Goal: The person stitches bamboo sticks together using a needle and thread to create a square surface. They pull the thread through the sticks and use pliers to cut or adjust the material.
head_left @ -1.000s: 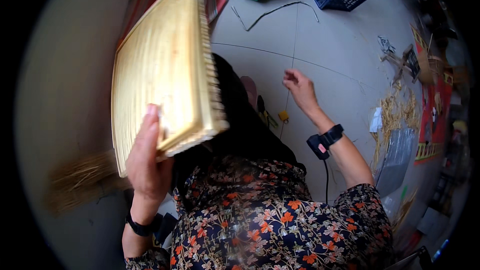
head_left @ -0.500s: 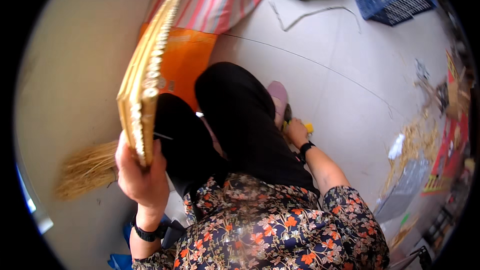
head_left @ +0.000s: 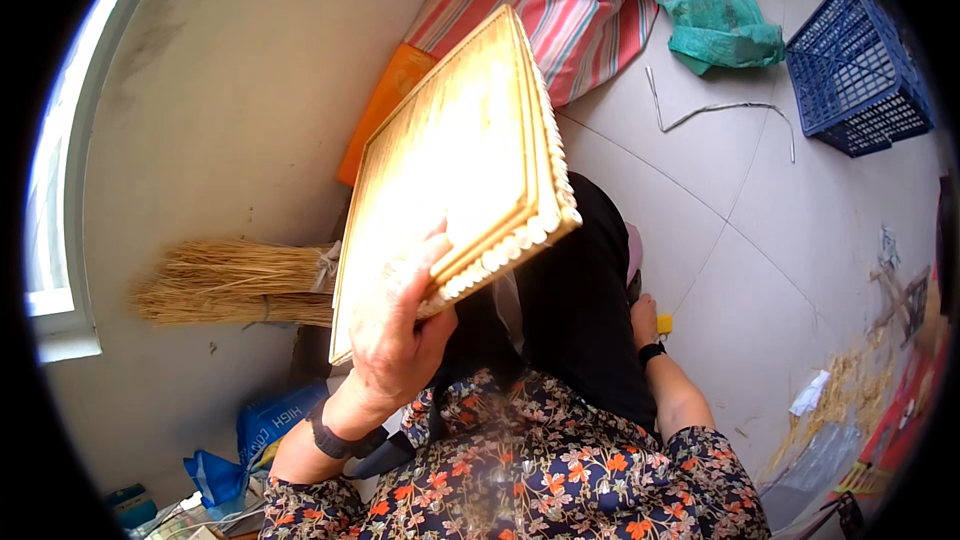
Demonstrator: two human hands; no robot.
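My left hand [head_left: 392,340] grips the near edge of a flat, rectangular golden straw panel [head_left: 460,140], thumb and fingers on its two sides. The panel is tilted up in front of my lap. Its broad face catches bright light, and a row of pale round stalk ends lines its right and lower edges. My right hand [head_left: 645,322] is lowered near the floor beside my shoe [head_left: 633,248]. Its fingers are curled and partly hidden by my leg. A small yellow piece [head_left: 664,324] shows beside them; I cannot make out what it belongs to.
A tied bundle of straw [head_left: 235,280] lies against the left wall. Beyond the panel are an orange board [head_left: 385,105] and a striped cloth [head_left: 560,0]. A green bag [head_left: 715,15], bent wire [head_left: 720,107] and blue crate [head_left: 850,70] are at the far right. Straw scraps [head_left: 850,390] litter the right.
The panel, seen nearly edge-on before, now turns its broad face to view. My left hand has swung it round to the right. My right hand stays low by the shoe.
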